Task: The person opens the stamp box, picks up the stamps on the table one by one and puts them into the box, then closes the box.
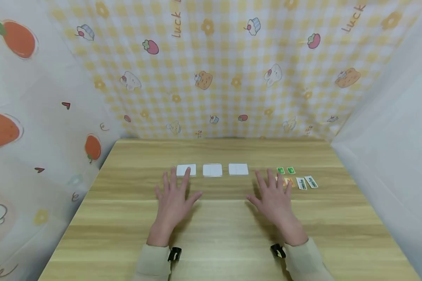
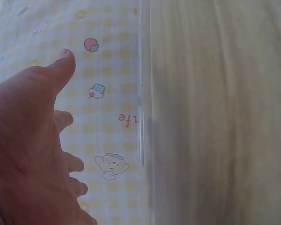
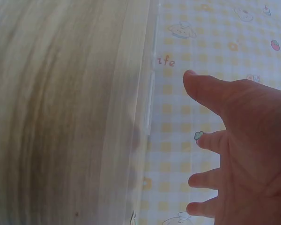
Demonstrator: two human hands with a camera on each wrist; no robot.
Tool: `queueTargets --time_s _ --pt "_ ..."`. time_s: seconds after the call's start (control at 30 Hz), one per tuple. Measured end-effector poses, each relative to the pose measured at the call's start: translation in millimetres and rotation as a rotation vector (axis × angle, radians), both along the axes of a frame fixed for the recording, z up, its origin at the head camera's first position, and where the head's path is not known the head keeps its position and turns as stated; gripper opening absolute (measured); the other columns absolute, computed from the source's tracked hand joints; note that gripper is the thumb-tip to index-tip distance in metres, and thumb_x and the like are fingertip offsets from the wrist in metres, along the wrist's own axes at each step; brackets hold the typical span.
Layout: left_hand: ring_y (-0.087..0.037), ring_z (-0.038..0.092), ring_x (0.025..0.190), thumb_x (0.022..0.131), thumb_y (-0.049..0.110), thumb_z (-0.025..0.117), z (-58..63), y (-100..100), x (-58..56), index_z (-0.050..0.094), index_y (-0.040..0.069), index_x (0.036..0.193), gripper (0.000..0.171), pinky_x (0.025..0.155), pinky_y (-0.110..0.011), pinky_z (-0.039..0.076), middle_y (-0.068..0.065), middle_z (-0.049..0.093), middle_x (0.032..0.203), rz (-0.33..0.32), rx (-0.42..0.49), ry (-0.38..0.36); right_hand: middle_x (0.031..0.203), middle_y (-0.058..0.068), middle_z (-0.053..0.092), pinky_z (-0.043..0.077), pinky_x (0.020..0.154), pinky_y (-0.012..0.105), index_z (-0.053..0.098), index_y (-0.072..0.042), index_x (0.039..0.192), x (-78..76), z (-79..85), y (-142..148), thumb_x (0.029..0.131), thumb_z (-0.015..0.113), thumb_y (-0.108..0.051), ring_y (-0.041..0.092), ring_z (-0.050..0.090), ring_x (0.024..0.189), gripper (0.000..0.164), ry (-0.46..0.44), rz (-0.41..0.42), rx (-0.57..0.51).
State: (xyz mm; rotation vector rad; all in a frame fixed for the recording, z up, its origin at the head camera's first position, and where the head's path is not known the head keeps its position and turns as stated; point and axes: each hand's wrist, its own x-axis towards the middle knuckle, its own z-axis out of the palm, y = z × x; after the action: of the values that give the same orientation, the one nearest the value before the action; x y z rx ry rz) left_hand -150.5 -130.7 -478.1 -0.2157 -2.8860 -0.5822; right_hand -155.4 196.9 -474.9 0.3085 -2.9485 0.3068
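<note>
My left hand (image 1: 173, 201) is spread palm down over the table, its fingertips overlapping the left white card (image 1: 186, 170) in the head view. The right hand (image 1: 275, 201) is spread likewise, its fingers beside the small stickers. Neither holds anything. A middle white card (image 1: 212, 170) and a right white card (image 1: 238, 169) lie in a row with the left one. Near my right fingers are two green stickers (image 1: 290, 170), orange stickers (image 1: 289, 182) partly hidden by the hand, and two pale stickers with dark pictures (image 1: 311, 182).
The wooden table (image 1: 218, 234) ends at a yellow checked curtain (image 1: 225, 78) behind. A white printed sheet (image 1: 49, 128) hangs on the left and a plain white one (image 1: 390, 140) on the right. Black wrist straps (image 1: 174, 254) show at both sleeves.
</note>
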Motion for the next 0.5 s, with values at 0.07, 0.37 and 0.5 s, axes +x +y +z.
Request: queueTargets --time_s 0.07,0.37,0.5 --pt "-0.049 -0.005 0.148 0.094 0.067 0.054 1.0 -0.7 -1.6 0.016 0.030 0.163 0.087 0.103 -0.082 0.007 -0.020 -0.002 0.166 -0.007 -0.001 0.015 0.162 0.026 0.018 0.011 0.102 0.082 0.025 -0.020 0.161 0.2 0.0 0.2 0.091 0.067 -0.059 0.059 0.014 0.143 0.090 -0.002 -0.002 0.000" --pt "-0.048 -0.002 0.149 0.095 0.062 0.058 10.3 -7.6 -3.8 0.017 0.026 0.163 0.087 0.104 -0.080 0.010 -0.022 0.002 0.166 -0.043 0.015 -0.015 0.159 0.024 0.028 0.016 0.102 0.081 0.026 -0.022 0.161 3.3 0.0 -0.5 0.090 0.069 -0.057 0.057 0.025 0.140 0.090 -0.024 0.045 0.010" --pt "-0.051 0.006 0.148 0.095 0.058 0.061 15.3 -8.4 -8.6 0.022 0.023 0.162 0.085 0.104 -0.079 0.016 -0.024 0.010 0.164 -0.083 -0.017 0.006 0.155 0.021 0.036 0.022 0.101 0.080 0.030 -0.020 0.159 -5.3 1.5 -0.3 0.089 0.072 -0.054 0.053 0.032 0.138 0.088 0.023 0.110 0.036"
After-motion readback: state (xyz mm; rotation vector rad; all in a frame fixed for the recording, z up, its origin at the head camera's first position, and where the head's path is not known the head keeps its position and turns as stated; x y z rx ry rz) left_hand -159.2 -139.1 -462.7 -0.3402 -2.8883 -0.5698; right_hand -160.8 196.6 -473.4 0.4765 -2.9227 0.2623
